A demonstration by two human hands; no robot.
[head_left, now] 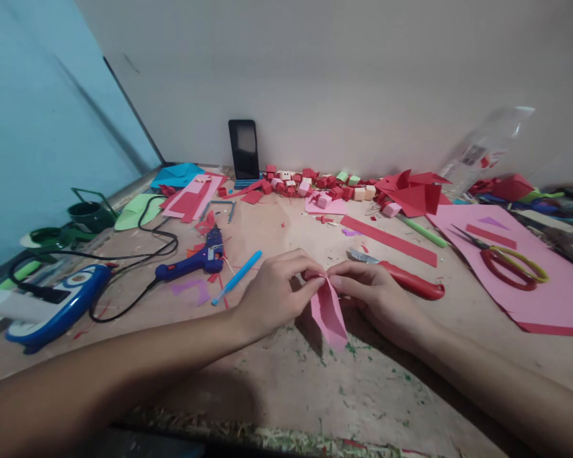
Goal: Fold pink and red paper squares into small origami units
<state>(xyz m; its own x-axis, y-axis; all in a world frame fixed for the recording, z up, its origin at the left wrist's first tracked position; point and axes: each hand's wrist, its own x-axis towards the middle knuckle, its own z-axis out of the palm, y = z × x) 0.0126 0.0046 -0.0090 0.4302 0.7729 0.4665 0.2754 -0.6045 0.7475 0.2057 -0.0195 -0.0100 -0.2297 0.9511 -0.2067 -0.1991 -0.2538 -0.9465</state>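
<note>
A folded piece of pink paper (328, 315) is pinched between my two hands near the middle of the table, its lower end hanging toward me. My left hand (281, 283) grips its top edge with thumb and fingers. From the other side, my right hand (370, 289) pinches the same top edge, its lower fingers partly hidden. Just behind the right hand lies a red-handled utility knife (413, 280). Left of my left hand rests a blue pen (237, 278), and beyond it a blue hot glue gun (195, 257).
Small red and pink paper cubes (310, 184) line the wall beside a leaning phone (244, 149). Scissors (510, 264) lie on pink sheets (549, 299) at right. A red strip (391, 240) lies behind the knife. The glue gun's black cord (119, 312) loops at left.
</note>
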